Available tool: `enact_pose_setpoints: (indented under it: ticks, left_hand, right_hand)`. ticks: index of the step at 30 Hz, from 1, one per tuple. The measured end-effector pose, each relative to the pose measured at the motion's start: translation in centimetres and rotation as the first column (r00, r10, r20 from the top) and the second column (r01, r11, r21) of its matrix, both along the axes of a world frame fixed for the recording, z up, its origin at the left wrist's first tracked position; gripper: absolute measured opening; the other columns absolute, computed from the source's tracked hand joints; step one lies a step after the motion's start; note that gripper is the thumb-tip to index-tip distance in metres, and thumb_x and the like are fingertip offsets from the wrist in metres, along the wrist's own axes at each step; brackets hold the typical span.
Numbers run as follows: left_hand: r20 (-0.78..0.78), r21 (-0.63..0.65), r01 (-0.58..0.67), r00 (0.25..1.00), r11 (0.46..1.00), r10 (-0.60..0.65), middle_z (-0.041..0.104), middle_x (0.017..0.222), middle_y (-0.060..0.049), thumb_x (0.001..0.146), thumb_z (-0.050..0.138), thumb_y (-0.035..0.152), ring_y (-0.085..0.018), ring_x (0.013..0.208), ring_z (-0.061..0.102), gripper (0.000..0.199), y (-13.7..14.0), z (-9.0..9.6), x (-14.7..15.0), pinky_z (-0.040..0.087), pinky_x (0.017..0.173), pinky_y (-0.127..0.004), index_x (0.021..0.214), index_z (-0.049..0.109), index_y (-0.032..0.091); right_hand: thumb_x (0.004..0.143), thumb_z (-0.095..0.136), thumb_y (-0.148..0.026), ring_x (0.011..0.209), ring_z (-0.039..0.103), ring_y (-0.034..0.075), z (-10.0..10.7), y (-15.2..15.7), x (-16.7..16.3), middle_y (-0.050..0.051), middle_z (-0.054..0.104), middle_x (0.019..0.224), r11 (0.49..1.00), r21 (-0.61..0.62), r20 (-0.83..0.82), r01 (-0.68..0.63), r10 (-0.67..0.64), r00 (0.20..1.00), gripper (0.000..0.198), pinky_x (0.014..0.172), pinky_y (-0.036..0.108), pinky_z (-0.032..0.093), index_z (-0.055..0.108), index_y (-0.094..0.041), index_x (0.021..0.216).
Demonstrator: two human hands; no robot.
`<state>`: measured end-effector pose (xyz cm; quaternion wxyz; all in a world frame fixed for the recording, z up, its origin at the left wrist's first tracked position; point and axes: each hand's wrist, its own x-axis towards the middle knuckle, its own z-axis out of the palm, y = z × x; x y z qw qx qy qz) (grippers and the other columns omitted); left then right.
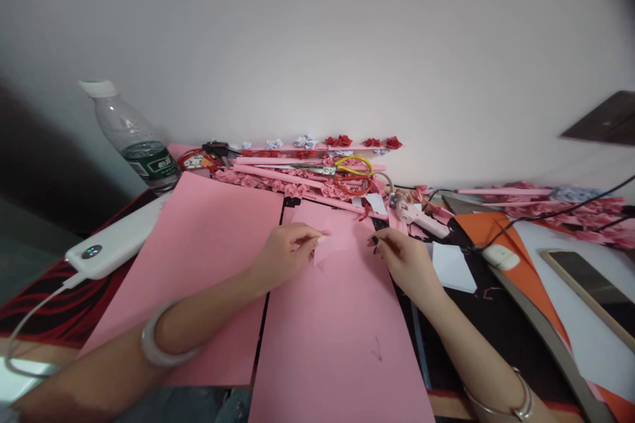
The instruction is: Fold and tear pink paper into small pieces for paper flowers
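My left hand [290, 252] pinches the left edge of a small pink paper piece [333, 250] between thumb and forefinger. That piece is hard to tell apart from the large pink sheet [337, 337] beneath it. To its right, my right hand [404, 261] is closed, with thumb and fingertips together over the sheet's right edge. Whatever those fingertips hold, if anything, is too small to make out. Another large pink sheet [223, 225] lies under my left forearm. A small stack of white paper squares [452, 267] sits just right of my right hand.
Along the wall lie pink paper sticks with paper flowers [292, 185], yellow-handled scissors [342, 168] and a pink glue gun [421, 218]. A water bottle [149, 152] and white power bank [119, 238] stand left. At right are a phone [595, 291], orange paper [483, 230] and a cable.
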<state>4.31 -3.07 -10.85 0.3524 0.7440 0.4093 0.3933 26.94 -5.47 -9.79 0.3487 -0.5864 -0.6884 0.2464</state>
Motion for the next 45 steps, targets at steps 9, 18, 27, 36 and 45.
enact_pose_setpoints:
  ticks: [9, 18, 27, 36, 45]
  left_hand:
    - [-0.082, 0.005, 0.274, 0.958, 0.962, -0.273, 0.057, 0.073, 0.000, 0.087, 0.042, 0.024, -0.010, 0.065, 0.052, 0.018, -0.3, 0.1, 0.6, 0.041, 0.063, -0.021, 0.083, 0.058, 0.017]
    - [0.108, -0.258, 0.390, 0.921, 0.884, -0.374, 0.053, 0.083, -0.001, 0.083, 0.048, 0.030, -0.006, 0.054, 0.051, 0.016, -1.0, -0.3, 0.9, 0.045, 0.050, -0.018, 0.092, 0.052, 0.017]
    - [0.272, -0.377, 0.302, 0.940, 0.876, -0.207, 0.053, 0.105, -0.005, 0.078, 0.056, 0.026, -0.005, 0.054, 0.052, 0.040, -0.6, -1.2, 1.1, 0.048, 0.052, -0.022, 0.114, 0.040, 0.023]
    - [0.036, -0.054, 0.369, 0.930, 0.928, -0.367, 0.055, 0.115, -0.008, 0.078, 0.058, 0.028, -0.018, 0.091, 0.056, 0.030, -0.6, -0.1, 0.9, 0.047, 0.075, -0.028, 0.106, 0.060, 0.019]
    - [0.180, -0.255, 0.447, 0.893, 0.857, -0.412, 0.065, 0.098, -0.003, 0.082, 0.050, 0.018, -0.018, 0.090, 0.059, 0.032, -1.3, 0.1, 1.2, 0.046, 0.079, -0.029, 0.113, 0.058, 0.021]
  right_hand:
    - [0.080, 0.052, -0.039, 0.059, 0.058, 0.011, 0.3, -1.5, -2.8, 0.001, 0.057, 0.075, 0.752, -0.439, -0.758, -0.491, -0.017, 0.652, 0.026, 0.048, 0.021, 0.043, 0.054, -0.018, 0.096]
    - [0.070, 0.067, -0.024, 0.056, 0.049, 0.005, -0.3, -1.1, -2.6, 0.000, 0.056, 0.082, 0.718, -0.440, -0.823, -0.540, -0.082, 0.562, 0.028, 0.047, 0.015, 0.040, 0.058, -0.018, 0.097]
    - [0.066, 0.070, -0.024, 0.059, 0.052, 0.008, -0.2, -1.0, -2.8, -0.001, 0.055, 0.075, 0.925, -0.293, -0.838, -0.241, -0.127, 0.531, 0.033, 0.053, 0.019, 0.041, 0.054, -0.018, 0.094]
    - [0.070, 0.064, -0.024, 0.052, 0.049, 0.007, -0.2, -1.4, -3.0, -0.005, 0.050, 0.063, 0.944, -0.223, -0.751, -0.242, -0.008, 0.660, 0.036, 0.051, 0.021, 0.041, 0.052, -0.020, 0.103]
    - [0.068, 0.061, -0.020, 0.056, 0.054, 0.010, -0.2, -1.5, -3.5, -0.004, 0.056, 0.065, 0.951, -0.222, -0.619, -0.213, 0.031, 0.785, 0.036, 0.056, 0.025, 0.046, 0.052, -0.019, 0.104]
